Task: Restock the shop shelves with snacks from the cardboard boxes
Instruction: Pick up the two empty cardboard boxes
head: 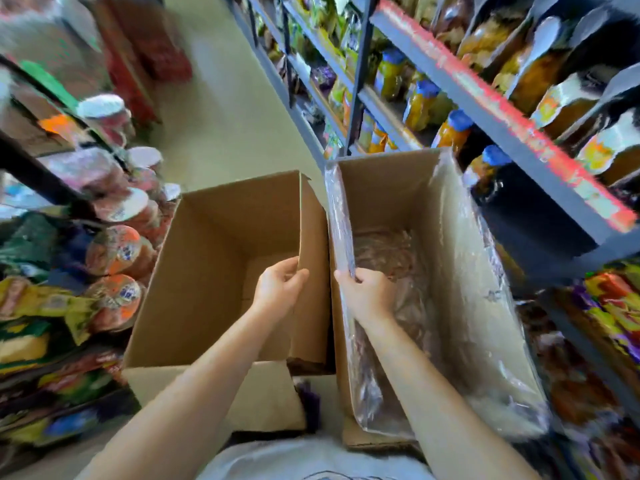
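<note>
Two open cardboard boxes stand side by side on the aisle floor below me. The left box (207,265) shows only bare cardboard inside. My left hand (278,287) grips its right wall at the top edge. The right box (398,188) is lined with a clear plastic bag (478,306), and brownish packets (388,251) lie blurred at its bottom. My right hand (367,292) grips the left wall of that box together with the plastic liner. The whole picture is blurred by motion.
A grey metal shelf unit (485,109) on the right holds blue-capped bottles (453,131) and snack bags. On the left, shelves carry instant noodle cups (114,251) and colourful packets (38,306). Pale floor (221,109) runs ahead between them.
</note>
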